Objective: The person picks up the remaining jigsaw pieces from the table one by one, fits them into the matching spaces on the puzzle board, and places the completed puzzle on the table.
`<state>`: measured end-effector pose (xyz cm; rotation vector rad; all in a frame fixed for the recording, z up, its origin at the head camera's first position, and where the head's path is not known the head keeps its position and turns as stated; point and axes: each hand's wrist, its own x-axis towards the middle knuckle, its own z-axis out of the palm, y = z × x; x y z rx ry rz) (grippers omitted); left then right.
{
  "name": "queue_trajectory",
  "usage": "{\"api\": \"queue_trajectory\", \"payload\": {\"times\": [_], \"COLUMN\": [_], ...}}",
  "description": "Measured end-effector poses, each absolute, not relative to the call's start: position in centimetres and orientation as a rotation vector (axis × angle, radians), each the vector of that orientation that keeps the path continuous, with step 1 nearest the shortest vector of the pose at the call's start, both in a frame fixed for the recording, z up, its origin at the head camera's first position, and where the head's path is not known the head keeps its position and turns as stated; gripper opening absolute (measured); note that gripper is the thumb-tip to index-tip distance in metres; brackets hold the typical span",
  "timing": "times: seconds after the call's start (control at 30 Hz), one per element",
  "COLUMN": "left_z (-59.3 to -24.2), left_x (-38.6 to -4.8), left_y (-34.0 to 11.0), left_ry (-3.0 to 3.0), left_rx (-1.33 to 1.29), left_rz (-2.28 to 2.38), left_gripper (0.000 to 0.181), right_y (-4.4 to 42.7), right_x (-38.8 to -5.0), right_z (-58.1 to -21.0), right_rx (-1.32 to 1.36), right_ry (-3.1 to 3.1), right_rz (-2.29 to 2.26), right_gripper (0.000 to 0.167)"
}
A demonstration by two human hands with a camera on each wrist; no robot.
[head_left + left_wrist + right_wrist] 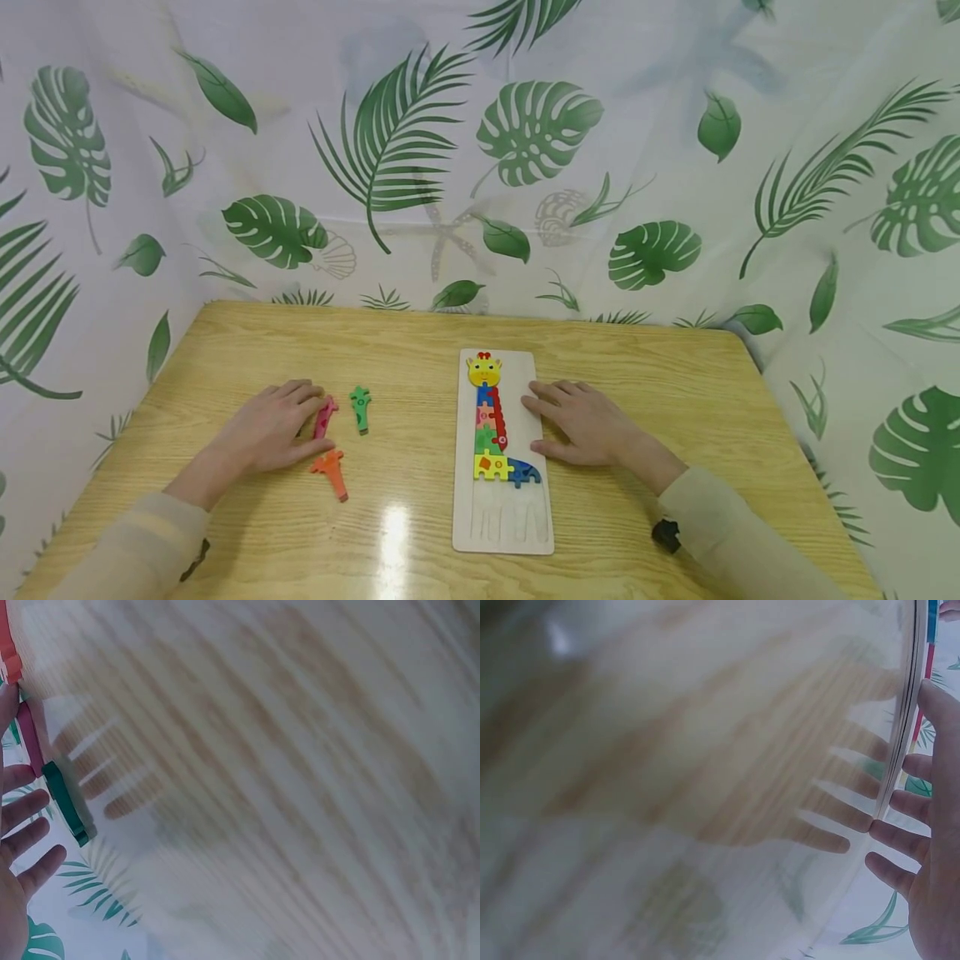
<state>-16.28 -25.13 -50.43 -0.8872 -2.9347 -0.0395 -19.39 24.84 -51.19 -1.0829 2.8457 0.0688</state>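
Note:
A pale wooden puzzle board (465, 533) lies lengthwise on the table with a giraffe on it. Its pieces include a yellow head (483, 372), a red mane (500, 425), a yellow body piece (491, 467) and a blue piece (523, 472); bare leg-shaped outlines show below. My right hand (581, 423) rests its fingertips on the board's right edge, fingers spread. On the left, my left hand (273, 427) reaches over a pink piece (325, 417) with loose fingers, its thumb near an orange piece (331, 473). Beyond the fingertips is a green piece (361, 409).
The light wooden table (622, 542) ends at a white cloth (465, 275) printed with green leaves, which hangs behind it and along both sides. Tabletop lies between the loose pieces and the board. A bright reflection shows near the front.

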Motion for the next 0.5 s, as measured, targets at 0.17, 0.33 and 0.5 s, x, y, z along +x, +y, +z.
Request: {"api": "queue_trajectory", "payload": {"times": [0.17, 0.33, 0.5], "left_z": [-50.46, -50.58, -50.41], "left_x": [-16.2, -16.23, -16.33], "left_y": [-24.75, -24.83, -25.14], "left_ry": [-2.929, -2.917, -2.937], "left_rx": [-0.852, -0.835, -0.842], "left_rz": [-0.022, -0.032, -0.081], "left_gripper": [0.07, 0.07, 0.072], "right_y": [24.83, 24.84, 24.87], "right_x": [-19.42, -19.42, -19.38], "right_z": [-51.24, -51.28, -51.22], "right_rx": [-1.077, -1.077, -1.08], "right_ry": [2.842, 2.845, 2.849], "right_rz": [0.067, 0.064, 0.06], "right_gripper": [0.076, 0.076, 0.075]}}
